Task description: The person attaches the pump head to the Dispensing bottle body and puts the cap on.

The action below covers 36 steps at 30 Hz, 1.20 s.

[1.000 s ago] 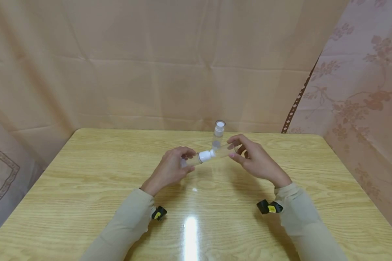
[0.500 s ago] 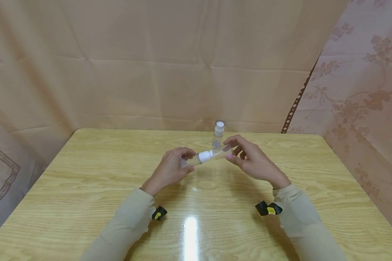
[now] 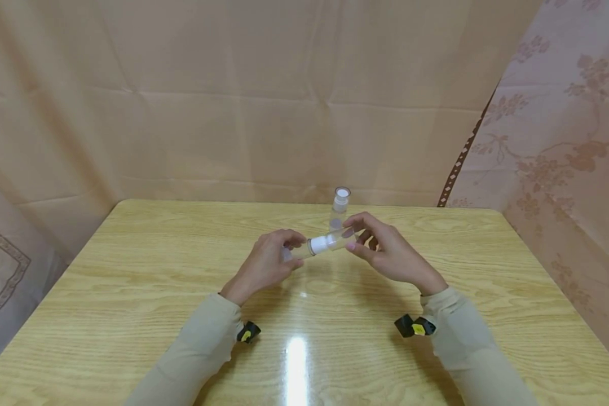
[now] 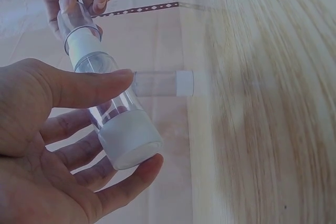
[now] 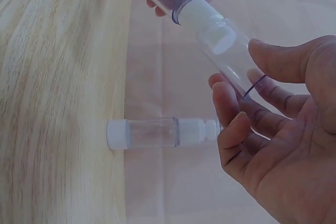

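Note:
My left hand [image 3: 269,259] grips a clear pump bottle [image 4: 128,137] by its body, thumb on one side and fingers round the other. The bottle lies tilted above the table, its white base toward my palm and its white pump collar [image 3: 318,244] pointing right. At that end, my right hand [image 3: 393,251] pinches a clear cap [image 5: 226,56] between thumb and fingers. The cap's mouth surrounds the white nozzle, which shows through the clear wall. Behind the hands a second clear bottle [image 3: 340,206] with a white top stands upright; the right fingers partly cover it in the right wrist view.
The wood-grain table [image 3: 157,282] reaches back to a beige curtain [image 3: 233,113]. A floral cloth [image 3: 563,141] hangs on the right. Each wrist carries a small black camera mount [image 3: 415,326].
My right hand has moved left and slightly down with the clear cap, which now covers more of the white pump head. The left hand and the standing bottle have stayed nearly still.

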Available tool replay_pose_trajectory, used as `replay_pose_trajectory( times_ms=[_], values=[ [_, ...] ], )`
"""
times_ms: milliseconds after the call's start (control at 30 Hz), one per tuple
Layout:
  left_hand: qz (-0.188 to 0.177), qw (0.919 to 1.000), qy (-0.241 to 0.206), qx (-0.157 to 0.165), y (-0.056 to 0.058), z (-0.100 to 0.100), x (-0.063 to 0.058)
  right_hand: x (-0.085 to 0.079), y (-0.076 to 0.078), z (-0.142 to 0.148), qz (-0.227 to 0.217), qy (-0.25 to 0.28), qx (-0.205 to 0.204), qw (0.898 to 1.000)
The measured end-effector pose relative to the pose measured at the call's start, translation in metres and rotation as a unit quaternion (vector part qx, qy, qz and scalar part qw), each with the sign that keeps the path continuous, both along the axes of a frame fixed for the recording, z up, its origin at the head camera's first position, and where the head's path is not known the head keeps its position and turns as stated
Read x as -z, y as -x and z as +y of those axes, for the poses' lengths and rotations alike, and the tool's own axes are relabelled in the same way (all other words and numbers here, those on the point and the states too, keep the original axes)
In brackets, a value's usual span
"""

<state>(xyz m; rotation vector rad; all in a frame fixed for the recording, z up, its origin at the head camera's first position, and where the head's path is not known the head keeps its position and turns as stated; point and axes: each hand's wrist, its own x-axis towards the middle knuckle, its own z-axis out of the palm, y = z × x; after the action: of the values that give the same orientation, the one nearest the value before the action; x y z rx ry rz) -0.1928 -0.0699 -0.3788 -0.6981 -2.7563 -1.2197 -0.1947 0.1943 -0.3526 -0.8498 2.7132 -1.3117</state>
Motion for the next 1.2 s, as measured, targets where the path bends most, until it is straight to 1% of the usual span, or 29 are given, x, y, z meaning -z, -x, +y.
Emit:
replay_pose_trajectory(
  times_ms=[233,567,1000,1200],
  values=[
    [-0.003,1.0000,-0.003,0.001,-0.001,0.001,-0.001,0.002,0.000,-0.003,0.002,-0.002,-0.005,1.000],
    [0.014,0.9998,-0.007,0.011,-0.002,0.003,-0.001,0.004,-0.001,-0.007,0.004,-0.007,-0.011,1.000],
    [0.016,0.9995,-0.014,0.024,-0.003,0.005,0.001,0.007,-0.003,-0.012,-0.004,-0.016,-0.010,1.000],
    [0.018,0.9994,-0.014,0.027,-0.005,0.005,0.000,0.008,-0.002,-0.013,0.001,-0.016,-0.012,1.000]
  ],
)
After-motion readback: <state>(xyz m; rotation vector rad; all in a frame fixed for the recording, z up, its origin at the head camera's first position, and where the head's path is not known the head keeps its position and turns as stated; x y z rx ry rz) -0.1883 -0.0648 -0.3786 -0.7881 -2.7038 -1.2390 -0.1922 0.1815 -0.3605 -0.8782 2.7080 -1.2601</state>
